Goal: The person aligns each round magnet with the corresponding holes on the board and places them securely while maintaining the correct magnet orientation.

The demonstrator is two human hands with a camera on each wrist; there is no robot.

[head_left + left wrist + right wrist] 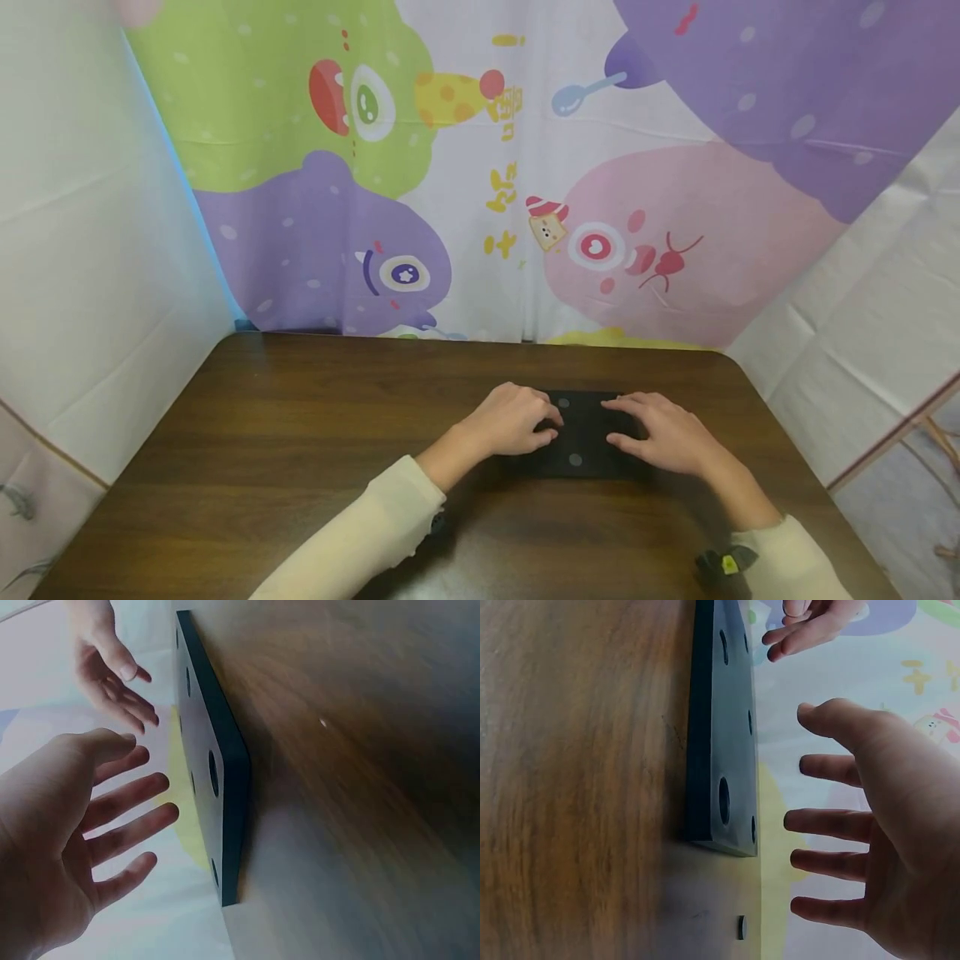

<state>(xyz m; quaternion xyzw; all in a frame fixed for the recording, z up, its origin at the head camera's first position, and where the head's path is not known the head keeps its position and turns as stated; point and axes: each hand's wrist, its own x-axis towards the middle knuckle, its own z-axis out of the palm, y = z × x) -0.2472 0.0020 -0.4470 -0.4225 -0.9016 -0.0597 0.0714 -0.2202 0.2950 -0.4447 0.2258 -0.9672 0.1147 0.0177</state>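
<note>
A flat black rectangular board lies on the brown wooden table. Several round recesses or spots mark its upper face, seen as dark circles in both wrist views. Over the board's left part hovers my left hand, fingers spread and loosely bent, holding nothing. My right hand hovers over the right part, its thumb and fingers apart, also holding nothing. In the wrist views a gap shows between each hand and the board. A small dark disc lies on the table just past one end of the board.
Behind the table's far edge hangs a curtain printed with cartoon monsters. White cloth panels stand at both sides. A dark band with a yellow patch is worn at the right sleeve.
</note>
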